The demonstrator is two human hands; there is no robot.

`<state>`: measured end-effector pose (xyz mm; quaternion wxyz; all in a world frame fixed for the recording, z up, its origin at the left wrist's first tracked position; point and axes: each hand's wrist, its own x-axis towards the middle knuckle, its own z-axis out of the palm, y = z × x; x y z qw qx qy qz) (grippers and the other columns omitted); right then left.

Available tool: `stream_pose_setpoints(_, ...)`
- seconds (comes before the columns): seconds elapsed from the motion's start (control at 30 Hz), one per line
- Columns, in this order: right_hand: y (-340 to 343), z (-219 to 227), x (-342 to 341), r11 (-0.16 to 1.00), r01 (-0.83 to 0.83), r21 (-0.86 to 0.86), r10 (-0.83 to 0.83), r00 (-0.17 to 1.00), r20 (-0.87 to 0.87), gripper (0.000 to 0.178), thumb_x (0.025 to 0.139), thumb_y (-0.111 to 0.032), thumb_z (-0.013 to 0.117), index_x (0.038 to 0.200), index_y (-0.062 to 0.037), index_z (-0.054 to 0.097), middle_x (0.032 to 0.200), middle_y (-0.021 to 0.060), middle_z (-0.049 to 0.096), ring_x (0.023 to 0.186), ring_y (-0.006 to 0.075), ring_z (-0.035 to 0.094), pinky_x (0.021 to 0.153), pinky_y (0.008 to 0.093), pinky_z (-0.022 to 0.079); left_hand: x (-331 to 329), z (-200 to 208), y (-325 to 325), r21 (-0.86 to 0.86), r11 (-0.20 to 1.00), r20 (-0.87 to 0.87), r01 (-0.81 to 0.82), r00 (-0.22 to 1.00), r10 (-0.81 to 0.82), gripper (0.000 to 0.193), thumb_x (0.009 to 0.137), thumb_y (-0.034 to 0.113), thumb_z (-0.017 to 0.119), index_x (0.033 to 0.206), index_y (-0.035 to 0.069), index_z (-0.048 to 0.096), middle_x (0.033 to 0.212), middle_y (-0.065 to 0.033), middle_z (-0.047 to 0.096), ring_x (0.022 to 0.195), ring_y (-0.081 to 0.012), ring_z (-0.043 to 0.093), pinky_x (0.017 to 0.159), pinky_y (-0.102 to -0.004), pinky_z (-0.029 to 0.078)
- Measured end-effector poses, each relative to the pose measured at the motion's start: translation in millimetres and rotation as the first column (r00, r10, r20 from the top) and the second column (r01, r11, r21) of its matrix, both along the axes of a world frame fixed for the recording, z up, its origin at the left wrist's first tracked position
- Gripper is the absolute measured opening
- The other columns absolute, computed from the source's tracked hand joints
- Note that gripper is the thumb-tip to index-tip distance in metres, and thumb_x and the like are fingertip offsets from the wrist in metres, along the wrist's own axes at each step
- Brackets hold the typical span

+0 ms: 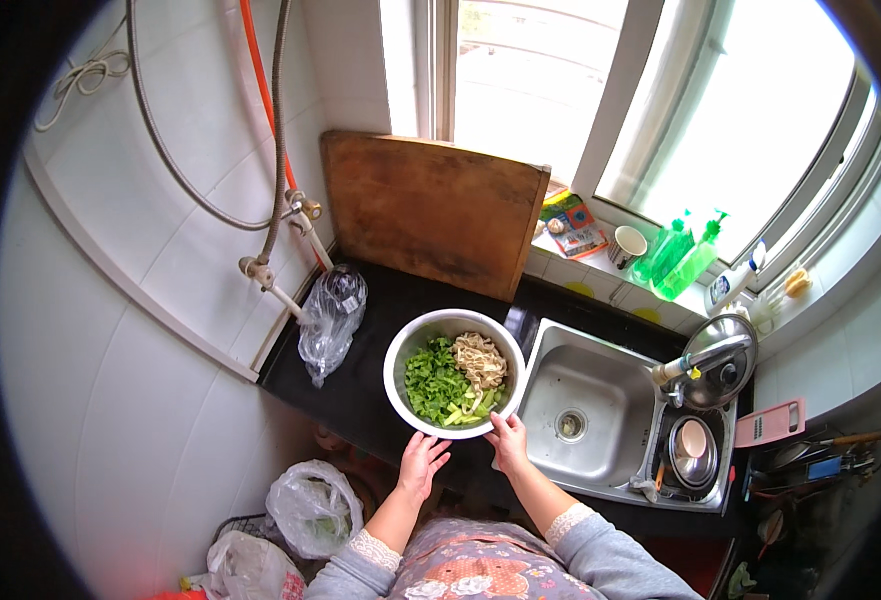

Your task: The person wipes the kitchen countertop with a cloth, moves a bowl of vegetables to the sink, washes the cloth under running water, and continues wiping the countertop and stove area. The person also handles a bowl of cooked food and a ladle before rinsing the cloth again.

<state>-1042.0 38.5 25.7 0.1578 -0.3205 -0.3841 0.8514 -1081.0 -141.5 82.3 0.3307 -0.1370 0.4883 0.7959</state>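
Observation:
A round metal bowl [396,392] stands on the black counter, just left of the sink. Chopped leafy greens [434,378] fill its left side, with paler green pieces [468,408] at the near edge. Stringy beige strips, apparently mushrooms [480,362], are heaped at the right. My left hand [424,464] is at the bowl's near side, palm partly up and fingers apart, holding nothing. With my right hand [508,442] I grip the bowl's near right rim; the fingertips beneath it are partly hidden.
The steel sink [600,470] lies to the right, with a faucet [695,362], a pot lid [730,345] and nested bowls [695,465] beside it. A large wooden board [430,210] leans behind. A clear plastic bag [332,320] lies left; bags [312,505] stand below. Green bottles [682,258] line the sill.

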Motion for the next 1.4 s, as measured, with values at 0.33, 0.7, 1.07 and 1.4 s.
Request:
stream_pose_setpoints(0.33, 0, -14, -22, 0.993, -0.021, 0.118, 0.009, 0.994, 0.105, 0.017, 0.094, -0.017, 0.061, 0.104, -0.0029, 0.059, 0.104, 0.0056, 0.064, 0.094, 0.0152, 0.063, 0.082, 0.0355, 0.056, -35, -42, 15, -0.057, 0.992, 0.09, 0.115, 0.99, -0.109, 0.021, 0.095, 0.015, 0.053, 0.113, 0.006, 0.051, 0.118, -0.0087, 0.059, 0.111, -0.0259, 0.06, 0.083, -0.0373, 0.051)
stream_pose_setpoints(0.7, 21, -12, 52, 0.984, 0.13, 0.122, -0.148, 0.977, 0.154, 0.027, 0.1, -0.025, 0.051, 0.113, -0.0021, 0.059, 0.115, 0.0091, 0.062, 0.104, 0.0206, 0.06, 0.082, 0.0347, 0.054, -3, -55, 78, 0.025, 0.768, 0.106, 0.64, 0.762, -0.639, 0.02, 0.097, 0.023, 0.054, 0.11, 0.009, 0.056, 0.12, -0.0064, 0.061, 0.108, -0.0193, 0.06, 0.088, -0.0349, 0.049)
stream_pose_setpoints(1.07, 29, 31, 225, 0.87, 0.476, 0.127, -0.482, 0.876, 0.018, 0.013, 0.093, -0.016, 0.063, 0.101, -0.0058, 0.063, 0.095, 0.004, 0.067, 0.085, 0.0112, 0.063, 0.076, 0.026, 0.052, 108, 3, 157, -0.016, 0.454, 0.0, 0.891, 0.454, -0.891, 0.026, 0.1, 0.027, 0.044, 0.115, 0.008, 0.055, 0.126, -0.0082, 0.06, 0.111, -0.0173, 0.059, 0.092, -0.0343, 0.047)
stream_pose_setpoints(1.4, -42, 111, 429, 0.59, 0.804, 0.071, -0.799, 0.595, -0.086, 0.009, 0.097, -0.014, 0.056, 0.102, -0.0064, 0.058, 0.097, 0.0068, 0.066, 0.088, 0.0137, 0.063, 0.08, 0.028, 0.053, 329, 40, 164, 0.191, -0.062, 0.082, 0.98, -0.078, -0.994, 0.044, 0.102, 0.045, 0.039, 0.116, 0.009, 0.059, 0.111, -0.0057, 0.062, 0.105, -0.0187, 0.058, 0.097, -0.0375, 0.044)
